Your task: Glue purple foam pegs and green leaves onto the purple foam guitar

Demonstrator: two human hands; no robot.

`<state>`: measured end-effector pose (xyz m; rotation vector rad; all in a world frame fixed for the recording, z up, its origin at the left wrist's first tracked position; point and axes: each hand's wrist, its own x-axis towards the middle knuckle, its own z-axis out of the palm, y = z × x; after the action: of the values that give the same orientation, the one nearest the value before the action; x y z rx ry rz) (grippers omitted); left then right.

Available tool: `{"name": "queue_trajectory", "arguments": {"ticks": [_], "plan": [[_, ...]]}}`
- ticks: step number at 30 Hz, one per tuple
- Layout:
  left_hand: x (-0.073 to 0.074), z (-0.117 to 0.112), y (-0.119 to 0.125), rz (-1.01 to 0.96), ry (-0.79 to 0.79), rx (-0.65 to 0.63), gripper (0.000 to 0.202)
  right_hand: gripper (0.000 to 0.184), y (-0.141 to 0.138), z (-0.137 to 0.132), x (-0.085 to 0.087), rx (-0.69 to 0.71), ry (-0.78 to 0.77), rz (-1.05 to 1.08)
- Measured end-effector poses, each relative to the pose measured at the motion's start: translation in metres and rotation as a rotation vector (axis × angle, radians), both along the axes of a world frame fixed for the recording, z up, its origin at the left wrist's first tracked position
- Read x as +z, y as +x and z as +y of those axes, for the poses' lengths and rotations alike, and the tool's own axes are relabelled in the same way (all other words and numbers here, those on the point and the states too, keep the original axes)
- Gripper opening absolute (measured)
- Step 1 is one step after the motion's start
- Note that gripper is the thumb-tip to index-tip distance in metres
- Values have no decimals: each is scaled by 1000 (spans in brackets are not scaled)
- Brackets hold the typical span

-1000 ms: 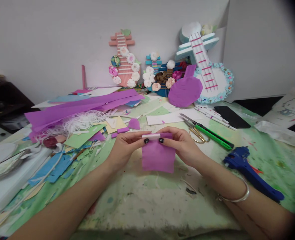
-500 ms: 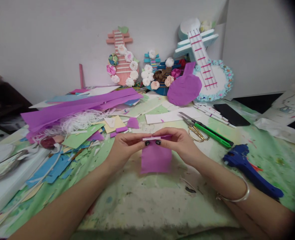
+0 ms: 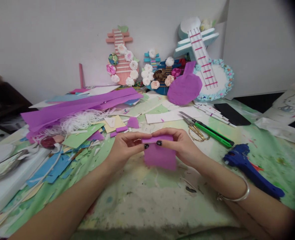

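hanging purple sheet [image 3: 160, 158], squarish, top edge folded

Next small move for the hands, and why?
Probably turn the pinched top edge of the purple paper over once, down toward its loose part. The left hand and right hand both grip that edge between thumb and fingers, while the lower part hangs flat and free below the thumbs.

Pale grey wall [image 3: 50, 36] behind, dark shelf unit [image 3: 9, 95] left (partly cropped)
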<state>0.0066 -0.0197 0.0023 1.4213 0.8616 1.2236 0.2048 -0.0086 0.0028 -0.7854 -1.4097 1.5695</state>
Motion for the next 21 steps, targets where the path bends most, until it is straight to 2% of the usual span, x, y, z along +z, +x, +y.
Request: {"name": "queue_trajectory", "arguments": {"ticks": [5,12,21], "plan": [[0,0,0,-79,-3,-43,16,16,-2,-1,1,-35,92,-6],[-2,0,2,20,37,38,16,17,-5,-5,5,-97,178,-113],[0,-3,2,139,212,97,20,22,-3,-9,7,-160,401,-213]]}}
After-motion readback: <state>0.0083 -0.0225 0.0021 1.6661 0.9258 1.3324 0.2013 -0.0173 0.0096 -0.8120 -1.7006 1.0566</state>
